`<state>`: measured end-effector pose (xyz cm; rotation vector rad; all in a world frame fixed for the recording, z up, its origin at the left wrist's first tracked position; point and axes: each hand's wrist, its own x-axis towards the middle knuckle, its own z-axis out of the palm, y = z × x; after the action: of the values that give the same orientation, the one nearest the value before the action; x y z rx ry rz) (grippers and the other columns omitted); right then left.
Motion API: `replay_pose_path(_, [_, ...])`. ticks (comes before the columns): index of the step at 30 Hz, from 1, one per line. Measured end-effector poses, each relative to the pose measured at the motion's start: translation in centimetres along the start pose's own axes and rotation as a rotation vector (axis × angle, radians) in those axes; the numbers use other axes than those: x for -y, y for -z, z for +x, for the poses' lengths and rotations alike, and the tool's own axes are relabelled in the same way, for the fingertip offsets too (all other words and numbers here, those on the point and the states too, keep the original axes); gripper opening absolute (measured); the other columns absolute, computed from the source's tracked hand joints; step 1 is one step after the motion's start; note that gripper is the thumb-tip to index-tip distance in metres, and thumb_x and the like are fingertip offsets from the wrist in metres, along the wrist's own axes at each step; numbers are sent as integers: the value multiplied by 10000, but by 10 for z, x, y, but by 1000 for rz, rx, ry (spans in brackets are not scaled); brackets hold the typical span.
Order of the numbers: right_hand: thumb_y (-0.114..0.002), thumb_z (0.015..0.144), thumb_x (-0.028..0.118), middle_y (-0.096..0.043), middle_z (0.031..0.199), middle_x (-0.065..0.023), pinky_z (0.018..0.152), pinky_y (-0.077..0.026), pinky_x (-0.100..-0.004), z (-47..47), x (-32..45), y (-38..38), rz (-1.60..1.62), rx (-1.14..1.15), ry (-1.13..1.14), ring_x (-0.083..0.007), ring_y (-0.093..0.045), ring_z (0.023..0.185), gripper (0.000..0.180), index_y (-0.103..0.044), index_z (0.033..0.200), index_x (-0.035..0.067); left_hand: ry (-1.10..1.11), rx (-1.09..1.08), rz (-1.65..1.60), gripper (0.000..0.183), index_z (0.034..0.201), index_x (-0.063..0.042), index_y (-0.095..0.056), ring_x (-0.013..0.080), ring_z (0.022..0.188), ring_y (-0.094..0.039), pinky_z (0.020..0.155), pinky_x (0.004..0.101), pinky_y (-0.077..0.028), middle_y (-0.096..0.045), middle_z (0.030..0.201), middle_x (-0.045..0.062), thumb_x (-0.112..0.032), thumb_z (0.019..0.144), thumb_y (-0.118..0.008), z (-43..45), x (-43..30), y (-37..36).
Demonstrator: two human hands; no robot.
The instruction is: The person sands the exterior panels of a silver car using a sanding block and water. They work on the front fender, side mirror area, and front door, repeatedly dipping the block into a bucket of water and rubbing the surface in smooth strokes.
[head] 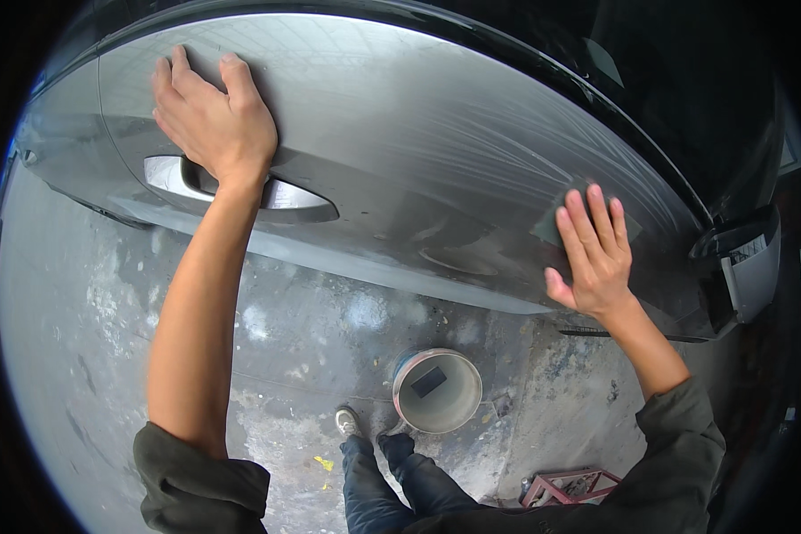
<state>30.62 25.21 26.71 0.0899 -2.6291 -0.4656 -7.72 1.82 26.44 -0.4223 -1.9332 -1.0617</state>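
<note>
A silver-grey car door (374, 100) stretches before me, with pale streaks and dull patches on its right part. My left hand (217, 117) rests on the panel above the door handle (300, 195), fingers spread, holding nothing. Farther right, my right hand (594, 257) lies flat over a dark sheet of abrasive paper (549, 228), pressing it against the door below the window edge. The sheet's edges show on both sides of the fingers; its middle is hidden under them.
A round bucket (466, 417) stands on the stained concrete floor (294, 334) by my feet, with a dark rectangular piece (429, 382) inside. The side mirror (754, 274) juts out at right. A red metal frame (554, 490) lies at the bottom right.
</note>
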Motion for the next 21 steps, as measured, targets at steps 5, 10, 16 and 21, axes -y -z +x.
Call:
replay_pose_path(5, [-686,858,483,-445,1663,-83,1306,-201,-495,191,82,-22,193,-151,72,-289,-338,1580,782,-579,1492,39,-11,2,-5,688,1504,63,-462,395,1510,-330,1274,519,-164,-393,1600,258,-428,1024,-504,3,3,0])
replay_pose_path(10, [-655,912,498,-420,1678,-99,1317,-188,-462,132,33,-9,71,-15,153,-284,-320,1590,794,-512,1556,57,21,48,16,699,1539,38,-423,364,1562,-272,1302,532,-100,-361,1637,237,-422,1019,-507,9,9,11])
replay_pose_path(16, [-682,827,575,-328,1717,-145,1331,-104,-512,75,8,7,24,116,25,-331,-230,1618,954,-466,1576,25,34,51,7,687,1544,26,-422,357,1568,-259,1304,537,-91,-349,1644,232,-409,1018,-501,2,0,7])
replay_pose_path(21, [-747,802,594,-330,1711,-140,1321,-153,-498,210,67,-16,155,-60,110,-315,-220,1615,1002,-464,1573,20,-11,30,41,667,1532,20,-446,373,1538,-319,1287,535,-148,-396,1618,239,-410,1025,-514,1,-3,-1])
